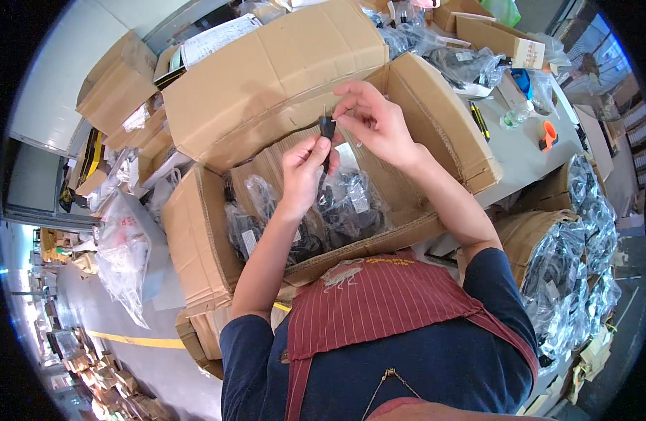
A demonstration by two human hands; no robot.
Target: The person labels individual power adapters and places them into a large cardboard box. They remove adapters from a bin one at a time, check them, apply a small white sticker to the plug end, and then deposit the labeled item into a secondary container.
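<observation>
Over the open cardboard box (pixel 400 242), my left hand (pixel 303 170) is closed round a black plug (pixel 327 127) with a dark cable running down beside the fingers. A thin light-coloured pin stands up from its top. Thumb and forefinger of my right hand (pixel 373 121) pinch together right beside the plug's upper end. A tiny pale bit shows at those fingertips, too small to name. Beneath my hands, clear plastic bags (pixel 354 203) with black cables lie in the box, next to a corrugated cardboard sheet (pixel 400 179).
At the right, a grey table (pixel 512 151) holds an orange tape dispenser (pixel 548 136), black-and-yellow pens (pixel 479 121) and bagged cables (pixel 467 67). Bagged goods in cartons (pixel 561 281) stand at the lower right. A plastic-lined bin (pixel 144 238) is left of the box.
</observation>
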